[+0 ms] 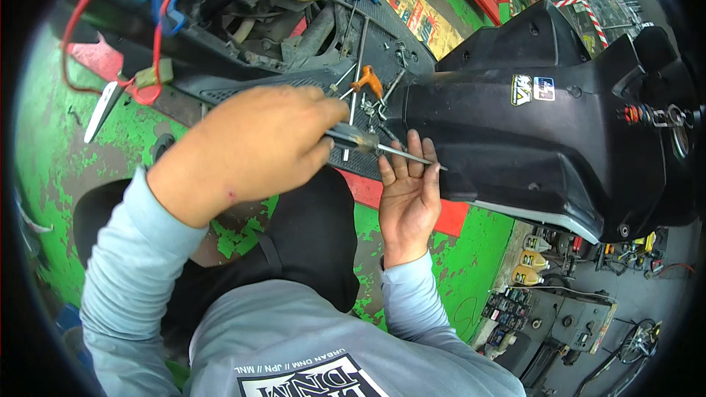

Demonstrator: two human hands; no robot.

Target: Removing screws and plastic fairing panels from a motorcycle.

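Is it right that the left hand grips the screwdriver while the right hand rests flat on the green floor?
Not quite. The left hand does grip the screwdriver, but the right hand rests flat against the black scooter panel, not the green floor. The head view shows it.

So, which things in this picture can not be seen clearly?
- Screwdriver handle: head view, covered by the left hand.
- Screwdriver tip: at the black panel beside the right hand; whatever it touches is too small to tell.
- Loose tools on the footboard: small, overlapping.
- Red wire: its ends are cut off by the top edge.
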